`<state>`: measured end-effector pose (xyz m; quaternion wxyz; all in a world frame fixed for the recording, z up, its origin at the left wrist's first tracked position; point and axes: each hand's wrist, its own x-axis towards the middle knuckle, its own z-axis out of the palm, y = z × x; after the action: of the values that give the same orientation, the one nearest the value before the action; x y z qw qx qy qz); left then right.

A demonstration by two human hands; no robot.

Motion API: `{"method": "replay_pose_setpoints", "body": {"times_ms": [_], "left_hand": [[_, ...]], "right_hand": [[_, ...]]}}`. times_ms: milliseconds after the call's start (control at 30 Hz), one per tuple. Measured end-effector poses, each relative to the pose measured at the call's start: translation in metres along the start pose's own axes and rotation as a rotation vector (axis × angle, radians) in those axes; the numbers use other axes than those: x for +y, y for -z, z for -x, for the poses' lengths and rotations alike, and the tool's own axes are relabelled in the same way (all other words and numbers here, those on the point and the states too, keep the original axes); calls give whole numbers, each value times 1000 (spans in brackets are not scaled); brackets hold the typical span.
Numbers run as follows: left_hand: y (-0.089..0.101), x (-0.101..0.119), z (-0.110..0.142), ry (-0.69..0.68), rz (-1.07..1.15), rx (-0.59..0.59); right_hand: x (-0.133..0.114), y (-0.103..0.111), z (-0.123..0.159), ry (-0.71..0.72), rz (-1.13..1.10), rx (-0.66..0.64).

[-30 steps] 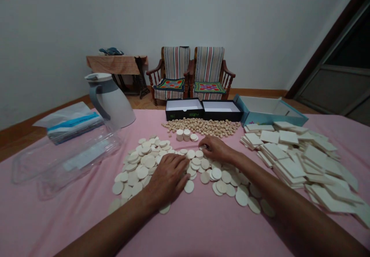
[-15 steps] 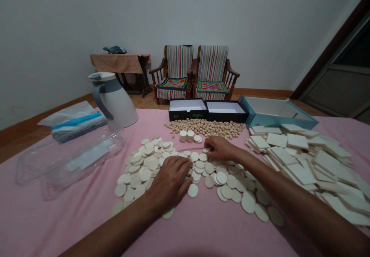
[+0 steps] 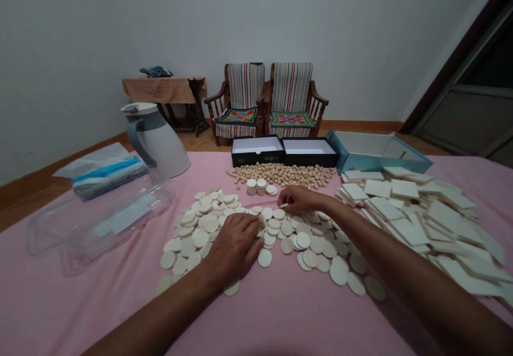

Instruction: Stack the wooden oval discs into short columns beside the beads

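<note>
A loose spread of pale round wooden discs (image 3: 210,223) lies across the pink cloth in front of me. My left hand (image 3: 236,244) rests palm down on the discs, its fingers stretched forward and the thumb apart; what lies beneath the palm is hidden. At the far edge of the spread, my right hand (image 3: 298,200) pinches a single wooden disc (image 3: 284,205), seen edge-on between thumb and fingers. Just beyond stand two short stacks of discs (image 3: 256,187), with a lower stack (image 3: 271,190) beside them, close to the right hand.
Small wooden beads (image 3: 280,173) lie before two open black boxes (image 3: 258,158). On the right are square wooden pieces (image 3: 404,217) and a blue box (image 3: 385,158). On the left are a jug (image 3: 164,147), a plastic-wrapped pack (image 3: 104,171) and clear plastic trays (image 3: 116,222).
My right hand has come slightly up off the discs, and a disc now shows edge-on in its fingers. The left hand stays nearly in place. The whole view has shifted a little.
</note>
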<state>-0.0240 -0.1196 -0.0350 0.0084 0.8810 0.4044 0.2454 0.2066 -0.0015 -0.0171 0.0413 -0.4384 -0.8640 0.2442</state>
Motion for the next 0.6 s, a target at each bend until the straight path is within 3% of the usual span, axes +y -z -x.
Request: {"method": "replay_pose_setpoints", "body": {"times_ms": [167,400,600], "left_hand": [[0,0,0,-4,9,18],[-1,0,2,-6,16,27],[0,0,2,-3,16,20]], "right_hand": [[4,1,-1,29,-2,112],[2,-8,-25,42,107,497],[-4,-24,-31,99,75,465]]}}
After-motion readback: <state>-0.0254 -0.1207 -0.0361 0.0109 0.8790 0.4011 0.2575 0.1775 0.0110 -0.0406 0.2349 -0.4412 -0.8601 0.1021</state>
